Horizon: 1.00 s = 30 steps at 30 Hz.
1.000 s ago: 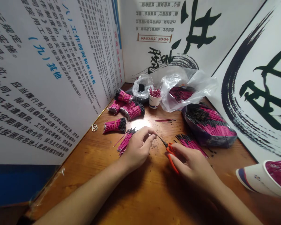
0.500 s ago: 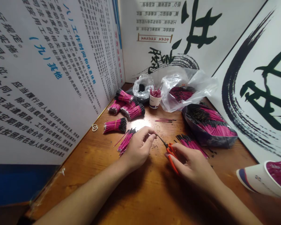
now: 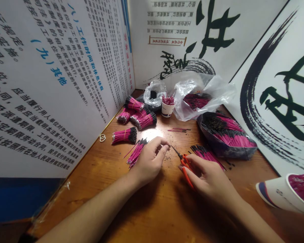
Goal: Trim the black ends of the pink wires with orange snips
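Note:
My left hand (image 3: 150, 160) is closed over the middle of the table, thumb and fingertips pinched together; what they hold is too small to make out. Orange-handled scissors (image 3: 187, 170) are in my right hand (image 3: 209, 173), their dark tips pointing at my left fingertips with a small gap between. A loose pile of pink wires with black ends (image 3: 135, 154) lies beside my left hand, partly hidden by it. Another such pile (image 3: 207, 157) lies beyond my right hand. Several single wires (image 3: 178, 130) rest on the wood ahead.
Banded wire bundles (image 3: 124, 135) stand at the back left. Behind are a paper cup of wires (image 3: 167, 109) and a clear plastic bag (image 3: 205, 96). A dark bag of wires (image 3: 228, 138) sits to the right, with a tilted cup (image 3: 281, 193) nearer. Printed panels (image 3: 91, 67) enclose the table.
The scissor tips have moved slightly right, away from my left fingertips. My left hand has barely moved.

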### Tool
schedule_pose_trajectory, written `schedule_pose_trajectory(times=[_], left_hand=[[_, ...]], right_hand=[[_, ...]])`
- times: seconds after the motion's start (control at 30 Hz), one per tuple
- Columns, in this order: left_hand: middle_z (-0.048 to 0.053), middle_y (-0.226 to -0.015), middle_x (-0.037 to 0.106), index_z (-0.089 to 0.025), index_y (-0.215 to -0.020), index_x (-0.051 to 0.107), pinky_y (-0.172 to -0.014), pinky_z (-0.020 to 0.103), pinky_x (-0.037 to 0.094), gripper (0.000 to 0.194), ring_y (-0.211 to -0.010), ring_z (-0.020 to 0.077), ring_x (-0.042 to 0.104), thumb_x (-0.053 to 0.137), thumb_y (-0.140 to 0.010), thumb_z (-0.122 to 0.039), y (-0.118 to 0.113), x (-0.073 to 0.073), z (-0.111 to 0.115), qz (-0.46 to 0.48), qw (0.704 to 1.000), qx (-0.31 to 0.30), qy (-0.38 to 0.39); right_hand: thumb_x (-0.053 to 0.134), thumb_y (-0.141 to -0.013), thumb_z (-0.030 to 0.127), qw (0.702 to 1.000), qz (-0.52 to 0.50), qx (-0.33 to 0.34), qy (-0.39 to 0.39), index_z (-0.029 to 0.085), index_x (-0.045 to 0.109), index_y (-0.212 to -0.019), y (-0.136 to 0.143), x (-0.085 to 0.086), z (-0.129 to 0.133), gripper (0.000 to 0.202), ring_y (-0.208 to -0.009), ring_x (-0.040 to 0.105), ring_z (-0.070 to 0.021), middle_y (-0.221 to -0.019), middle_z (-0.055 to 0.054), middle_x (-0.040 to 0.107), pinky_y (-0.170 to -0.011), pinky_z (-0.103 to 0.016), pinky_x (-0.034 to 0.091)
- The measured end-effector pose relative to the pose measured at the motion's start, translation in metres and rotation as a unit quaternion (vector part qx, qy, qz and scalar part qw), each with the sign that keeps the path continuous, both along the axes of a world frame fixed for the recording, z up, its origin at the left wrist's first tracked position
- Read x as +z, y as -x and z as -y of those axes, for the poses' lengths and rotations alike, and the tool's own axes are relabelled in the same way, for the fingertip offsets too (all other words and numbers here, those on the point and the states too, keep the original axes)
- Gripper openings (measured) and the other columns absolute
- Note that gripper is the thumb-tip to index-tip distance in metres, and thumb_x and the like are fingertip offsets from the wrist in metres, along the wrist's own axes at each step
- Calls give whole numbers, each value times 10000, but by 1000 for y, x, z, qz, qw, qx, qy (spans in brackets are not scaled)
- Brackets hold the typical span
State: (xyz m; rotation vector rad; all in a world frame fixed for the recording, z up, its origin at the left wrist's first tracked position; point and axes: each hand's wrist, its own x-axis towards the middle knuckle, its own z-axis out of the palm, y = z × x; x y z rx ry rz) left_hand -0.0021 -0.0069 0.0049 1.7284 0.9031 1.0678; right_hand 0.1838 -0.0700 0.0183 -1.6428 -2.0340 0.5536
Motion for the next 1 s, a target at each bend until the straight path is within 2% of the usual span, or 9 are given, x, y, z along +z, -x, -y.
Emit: schedule_pose_trajectory(times=[0.57,1.0], left_hand=[[4,-845,549,-170,-920,556,-727,245,391,120,-797,128,504,454,-962,-217,0,0,1,8,1000,-3,1],[2,-832,541,-165,-908,557,-720,245,389,120,-775,124,492,455,-956,-205,0,2,1,4,1000,-2,-4]], right_hand=[[506,-892,348,1000,-12,6,12,216,556,-827,0,0,-1,155,-525,491,-126,-593,38,559,-521,-232,350],[511,-890,341,1000,-16,6,21,217,565,-829,-1,-1,0,148,-533,496,-131,-600,35,565,-528,-232,351]])
